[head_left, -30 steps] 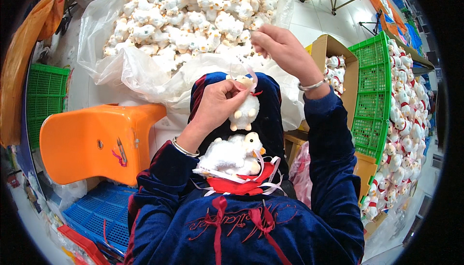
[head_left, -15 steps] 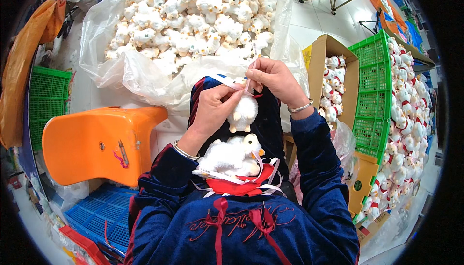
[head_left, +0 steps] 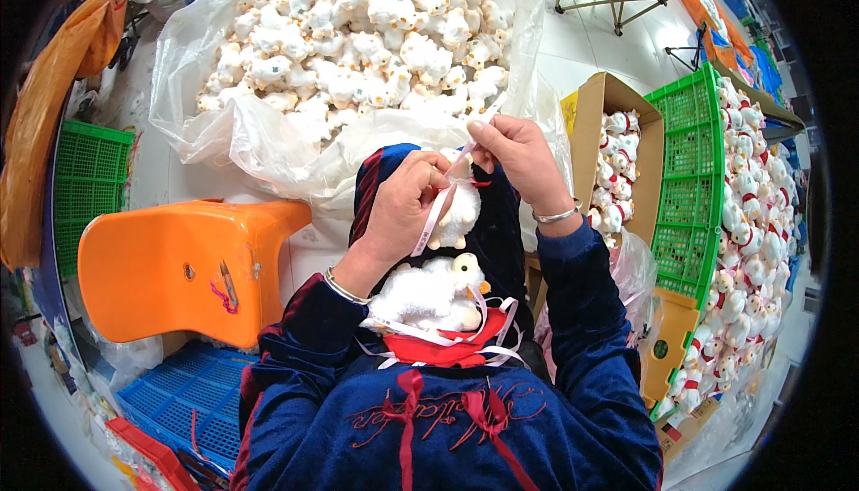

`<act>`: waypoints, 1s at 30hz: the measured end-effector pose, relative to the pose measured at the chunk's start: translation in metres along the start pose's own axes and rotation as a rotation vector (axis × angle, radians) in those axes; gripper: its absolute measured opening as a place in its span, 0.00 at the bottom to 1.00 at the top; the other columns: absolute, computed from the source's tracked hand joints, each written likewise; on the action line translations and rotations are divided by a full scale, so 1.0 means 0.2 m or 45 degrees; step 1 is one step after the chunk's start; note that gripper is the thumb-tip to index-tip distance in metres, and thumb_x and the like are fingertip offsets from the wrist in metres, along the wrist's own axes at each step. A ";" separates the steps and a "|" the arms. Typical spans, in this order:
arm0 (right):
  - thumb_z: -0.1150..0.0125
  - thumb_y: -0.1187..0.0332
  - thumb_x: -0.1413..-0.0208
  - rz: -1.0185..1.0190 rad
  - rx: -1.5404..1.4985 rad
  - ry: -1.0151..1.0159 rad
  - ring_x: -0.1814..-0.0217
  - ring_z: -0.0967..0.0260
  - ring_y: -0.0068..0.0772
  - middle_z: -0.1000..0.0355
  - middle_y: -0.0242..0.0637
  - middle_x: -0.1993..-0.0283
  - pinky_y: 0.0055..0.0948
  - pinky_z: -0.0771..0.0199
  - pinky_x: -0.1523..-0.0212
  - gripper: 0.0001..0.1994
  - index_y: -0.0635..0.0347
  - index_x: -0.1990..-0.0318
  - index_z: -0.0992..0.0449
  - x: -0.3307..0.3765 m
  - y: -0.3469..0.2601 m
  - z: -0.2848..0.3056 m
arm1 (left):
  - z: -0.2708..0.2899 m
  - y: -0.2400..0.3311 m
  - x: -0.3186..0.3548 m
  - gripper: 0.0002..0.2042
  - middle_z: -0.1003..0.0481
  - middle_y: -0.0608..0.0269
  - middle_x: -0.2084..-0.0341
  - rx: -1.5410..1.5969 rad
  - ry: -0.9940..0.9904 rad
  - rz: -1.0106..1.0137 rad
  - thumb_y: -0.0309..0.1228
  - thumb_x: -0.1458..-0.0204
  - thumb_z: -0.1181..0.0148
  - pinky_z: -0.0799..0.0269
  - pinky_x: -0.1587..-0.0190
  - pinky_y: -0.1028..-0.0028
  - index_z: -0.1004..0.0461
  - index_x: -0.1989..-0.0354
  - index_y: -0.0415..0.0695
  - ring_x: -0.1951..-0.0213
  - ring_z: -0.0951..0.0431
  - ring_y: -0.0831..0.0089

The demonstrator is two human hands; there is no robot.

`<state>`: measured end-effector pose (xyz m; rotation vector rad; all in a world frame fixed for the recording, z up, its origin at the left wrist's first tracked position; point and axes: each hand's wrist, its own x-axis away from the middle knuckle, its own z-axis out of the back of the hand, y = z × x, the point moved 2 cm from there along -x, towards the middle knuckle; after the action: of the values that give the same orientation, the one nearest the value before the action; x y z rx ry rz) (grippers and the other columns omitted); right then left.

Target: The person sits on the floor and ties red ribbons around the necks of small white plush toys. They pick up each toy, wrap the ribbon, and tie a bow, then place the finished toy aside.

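Observation:
Over my lap, my left hand is closed, pinching a narrow pale ribbon whose end hangs below the fingers. My right hand is closed on the same ribbon higher up and to the right. The ribbon runs across a small white plush duck, with a bit of red at its neck; my fingers partly cover its head. Nearer my body, a second plush duck lies on its side, orange bill to the right. Under it is a red cloth with several loose pale ribbons.
Ahead sits a big clear plastic bag full of white plush ducks. An orange stool with a small pointed tool on it stands at left. To the right are a cardboard box and a green crate, beside ducks with red scarves.
My left hand has shifted slightly, and the ribbon now crosses in front of the duck with its end hanging lower. My right hand has moved slightly right.

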<state>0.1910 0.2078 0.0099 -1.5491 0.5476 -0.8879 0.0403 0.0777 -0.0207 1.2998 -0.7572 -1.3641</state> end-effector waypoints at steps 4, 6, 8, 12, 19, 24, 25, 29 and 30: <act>0.39 0.60 0.33 0.002 -0.047 0.029 0.75 0.33 0.15 0.24 0.29 0.74 0.18 0.33 0.72 0.16 0.63 0.70 0.20 0.03 -0.02 0.00 | -0.01 0.02 0.00 0.08 0.28 0.60 0.53 -0.093 0.035 -0.017 0.19 0.46 0.32 0.33 0.71 0.82 0.28 0.66 0.40 0.71 0.29 0.84; 0.39 0.61 0.32 -0.006 -0.051 0.074 0.75 0.33 0.15 0.23 0.30 0.74 0.18 0.33 0.72 0.16 0.63 0.69 0.19 0.04 -0.03 0.01 | -0.01 0.03 0.00 0.08 0.28 0.60 0.52 -0.146 0.064 -0.057 0.19 0.46 0.32 0.32 0.70 0.82 0.28 0.66 0.40 0.68 0.28 0.82; 0.40 0.61 0.32 -0.012 -0.039 0.144 0.75 0.33 0.16 0.23 0.30 0.74 0.18 0.33 0.71 0.16 0.64 0.68 0.19 0.05 -0.03 0.02 | -0.01 0.02 0.00 0.08 0.29 0.60 0.51 -0.193 0.081 -0.124 0.19 0.47 0.32 0.31 0.69 0.81 0.27 0.65 0.41 0.66 0.27 0.79; 0.40 0.62 0.32 0.038 -0.033 0.168 0.74 0.33 0.16 0.23 0.31 0.73 0.18 0.33 0.70 0.15 0.65 0.66 0.19 0.06 0.01 0.05 | 0.00 -0.01 0.03 0.08 0.28 0.59 0.54 -0.195 0.083 -0.175 0.20 0.48 0.30 0.27 0.65 0.77 0.25 0.64 0.41 0.61 0.24 0.73; 0.42 0.64 0.31 0.046 -0.294 0.050 0.69 0.31 0.18 0.23 0.33 0.67 0.19 0.32 0.66 0.12 0.65 0.60 0.19 0.11 0.05 0.09 | 0.01 -0.01 0.08 0.10 0.26 0.57 0.56 -0.125 0.089 -0.094 0.19 0.50 0.29 0.23 0.59 0.73 0.24 0.63 0.40 0.57 0.22 0.65; 0.42 0.65 0.31 0.080 -0.505 -0.111 0.64 0.31 0.18 0.25 0.31 0.62 0.18 0.32 0.63 0.10 0.63 0.54 0.23 0.11 0.09 0.12 | 0.02 -0.01 0.07 0.09 0.24 0.57 0.55 -0.202 0.093 -0.244 0.18 0.48 0.30 0.25 0.63 0.77 0.25 0.63 0.39 0.64 0.23 0.74; 0.41 0.65 0.32 0.086 -0.454 -0.126 0.63 0.31 0.18 0.25 0.31 0.62 0.18 0.32 0.62 0.10 0.63 0.53 0.24 0.11 0.09 0.13 | 0.02 -0.01 0.07 0.09 0.24 0.57 0.55 -0.201 0.090 -0.236 0.18 0.48 0.30 0.25 0.63 0.77 0.25 0.63 0.39 0.64 0.23 0.74; 0.37 0.65 0.34 0.146 0.073 -0.009 0.64 0.34 0.15 0.27 0.28 0.64 0.18 0.34 0.63 0.10 0.62 0.53 0.24 0.14 0.01 0.10 | 0.01 -0.02 0.07 0.10 0.23 0.55 0.54 -0.215 0.097 -0.243 0.18 0.49 0.30 0.24 0.63 0.76 0.26 0.63 0.39 0.62 0.21 0.72; 0.37 0.66 0.34 0.151 0.095 0.007 0.64 0.35 0.14 0.28 0.27 0.65 0.18 0.35 0.64 0.10 0.63 0.54 0.23 0.15 0.00 0.10 | 0.01 -0.02 0.07 0.09 0.23 0.55 0.54 -0.220 0.084 -0.239 0.18 0.48 0.30 0.24 0.64 0.77 0.26 0.63 0.39 0.62 0.21 0.72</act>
<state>0.2242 0.1977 0.0161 -1.4323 0.5977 -0.8130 0.0387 0.0655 -0.0279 1.2961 -0.4696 -1.4932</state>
